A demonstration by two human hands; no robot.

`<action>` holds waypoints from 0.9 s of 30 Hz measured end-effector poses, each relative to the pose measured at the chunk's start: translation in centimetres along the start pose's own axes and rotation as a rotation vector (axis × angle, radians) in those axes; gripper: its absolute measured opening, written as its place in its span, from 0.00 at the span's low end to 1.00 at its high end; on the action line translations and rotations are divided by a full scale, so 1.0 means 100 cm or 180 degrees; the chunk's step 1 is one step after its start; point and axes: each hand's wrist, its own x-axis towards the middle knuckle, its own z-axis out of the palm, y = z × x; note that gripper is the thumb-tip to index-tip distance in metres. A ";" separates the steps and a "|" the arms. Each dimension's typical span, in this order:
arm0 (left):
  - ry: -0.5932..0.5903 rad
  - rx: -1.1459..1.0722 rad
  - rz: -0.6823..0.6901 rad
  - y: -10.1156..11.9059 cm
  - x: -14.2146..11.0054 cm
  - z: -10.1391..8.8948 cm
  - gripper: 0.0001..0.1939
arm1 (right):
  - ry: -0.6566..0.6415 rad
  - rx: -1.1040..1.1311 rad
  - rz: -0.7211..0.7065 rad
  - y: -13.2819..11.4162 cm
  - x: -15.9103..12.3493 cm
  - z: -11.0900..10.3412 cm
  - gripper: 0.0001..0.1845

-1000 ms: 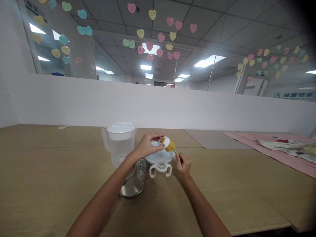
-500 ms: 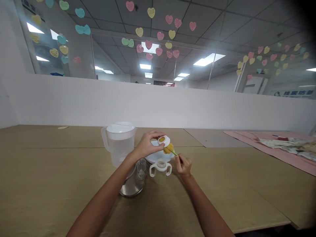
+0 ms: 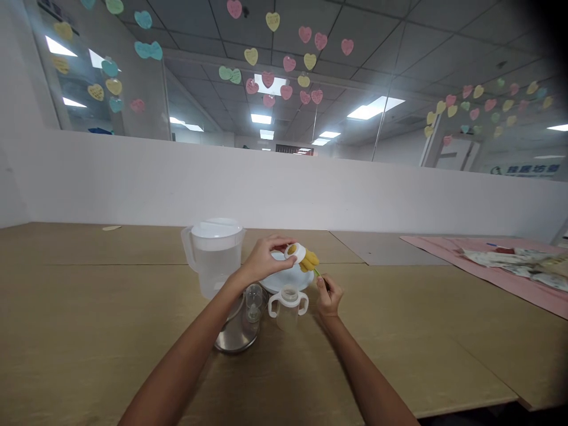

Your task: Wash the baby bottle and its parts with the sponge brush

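Note:
My left hand [image 3: 262,260] is closed on a small white ring-shaped bottle cap [image 3: 296,252], held above a white plate [image 3: 284,280]. My right hand [image 3: 327,294] pinches the thin green handle of a brush whose yellow sponge head [image 3: 309,261] pokes through the cap. Just below stands a clear baby bottle with two white handles [image 3: 287,307]. A clear nipple part [image 3: 253,302] rests over a steel bowl [image 3: 237,337] under my left forearm. A clear water pitcher with a white lid [image 3: 213,255] stands to the left.
A wooden table [image 3: 89,331] runs to a white partition wall [image 3: 133,183] at the back. A pink cloth [image 3: 448,247] with packets [image 3: 510,261] lies at the far right. Paper hearts stick on the glass above.
The cap and sponge brush have shifted slightly between my hands, the sponge now sitting a little higher and further right. The view has tilted a touch.

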 end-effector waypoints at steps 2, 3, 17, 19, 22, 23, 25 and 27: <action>-0.0011 0.0062 -0.0024 0.003 0.000 0.000 0.19 | -0.0042 0.0016 0.0046 0.003 0.001 0.000 0.17; -0.0017 0.0084 -0.0027 0.005 0.000 0.000 0.19 | -0.0059 0.0007 0.0054 0.004 0.002 0.000 0.17; 0.0042 0.0305 0.0119 0.016 -0.003 0.004 0.19 | -0.0242 -0.0759 -0.0495 0.011 0.000 -0.008 0.17; 0.0076 0.0339 0.0160 0.015 -0.003 0.004 0.19 | -0.0279 -0.0768 -0.0581 0.010 0.000 -0.008 0.17; 0.0137 0.0417 0.0221 0.014 -0.004 0.003 0.18 | -0.0298 -0.0806 -0.0719 0.009 0.000 -0.009 0.17; 0.0156 0.0431 0.0241 0.014 -0.004 0.003 0.18 | -0.0299 -0.0811 -0.0759 0.008 0.000 -0.010 0.17; 0.0168 0.0423 0.0274 0.015 -0.004 0.003 0.18 | -0.0304 -0.0786 -0.0812 0.006 0.000 -0.010 0.17; 0.0160 0.0378 0.0288 0.015 -0.004 0.002 0.18 | -0.0299 -0.0743 -0.0822 0.004 0.000 -0.010 0.17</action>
